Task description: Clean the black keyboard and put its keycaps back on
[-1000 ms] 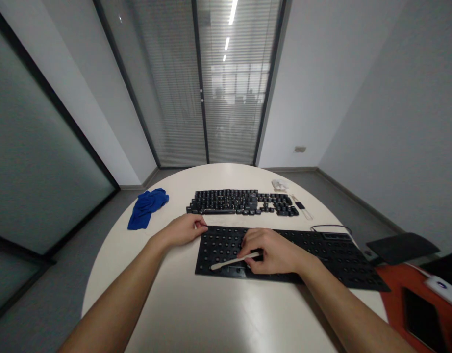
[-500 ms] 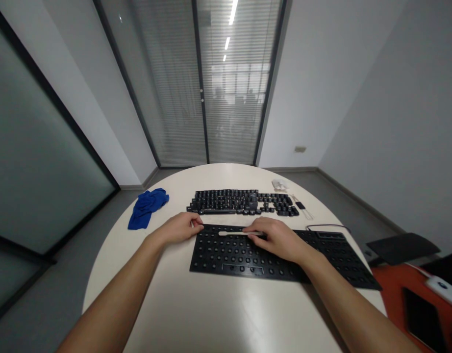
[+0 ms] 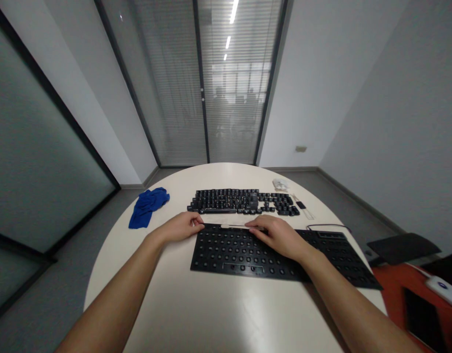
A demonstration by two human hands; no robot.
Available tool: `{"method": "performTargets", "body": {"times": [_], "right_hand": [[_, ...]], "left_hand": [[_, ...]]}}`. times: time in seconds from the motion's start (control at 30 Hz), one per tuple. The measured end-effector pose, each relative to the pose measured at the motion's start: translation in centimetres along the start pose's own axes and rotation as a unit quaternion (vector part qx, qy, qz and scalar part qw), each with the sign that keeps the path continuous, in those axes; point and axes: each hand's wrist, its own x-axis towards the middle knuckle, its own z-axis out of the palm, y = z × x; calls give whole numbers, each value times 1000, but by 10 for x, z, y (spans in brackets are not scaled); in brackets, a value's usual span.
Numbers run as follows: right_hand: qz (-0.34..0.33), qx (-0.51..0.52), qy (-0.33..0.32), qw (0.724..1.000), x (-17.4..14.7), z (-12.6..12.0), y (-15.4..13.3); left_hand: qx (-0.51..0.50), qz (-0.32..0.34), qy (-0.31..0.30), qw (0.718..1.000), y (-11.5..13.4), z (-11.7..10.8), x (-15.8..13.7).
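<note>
A black keyboard base [image 3: 244, 257], stripped of its keycaps, lies across the table in front of me. My left hand [image 3: 182, 226] pinches its far left corner, fingers closed. In my right hand [image 3: 277, 236] is a slim, pale, toothbrush-shaped brush [image 3: 229, 226], held out to the left. The brush head lies along the base's far edge; whether its bristles touch is too small to tell. My right palm and wrist cover part of the base. Just beyond the base, the loose black keycaps [image 3: 226, 201] are laid out in keyboard order.
A crumpled blue cloth [image 3: 148, 206] lies at the left of the round white table [image 3: 196, 314]. Back right are a small clear plastic bag [image 3: 280, 185] and a wire keycap puller [image 3: 303, 206]. A cable [image 3: 329, 225] runs behind the base. A phone [image 3: 424, 318] lies on an orange surface at right.
My right hand has moved the brush slightly away from me, from over the upper key rows to the base's far edge. The left hand has stayed at the corner.
</note>
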Motion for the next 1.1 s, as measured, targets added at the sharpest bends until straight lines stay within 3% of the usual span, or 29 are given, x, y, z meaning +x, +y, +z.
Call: {"method": "performTargets", "body": {"times": [0.47, 0.73, 1.1], "right_hand": [[-142, 89, -78, 983, 1, -4, -32], [-124, 71, -86, 986, 1, -2, -31], [-76, 45, -49, 995, 1, -2, -16]], "left_hand": [[1, 4, 0, 1000, 1, -5, -2], [-5, 7, 2, 1000, -1, -4, -1], [-3, 1, 2, 1000, 1, -1, -1]]}}
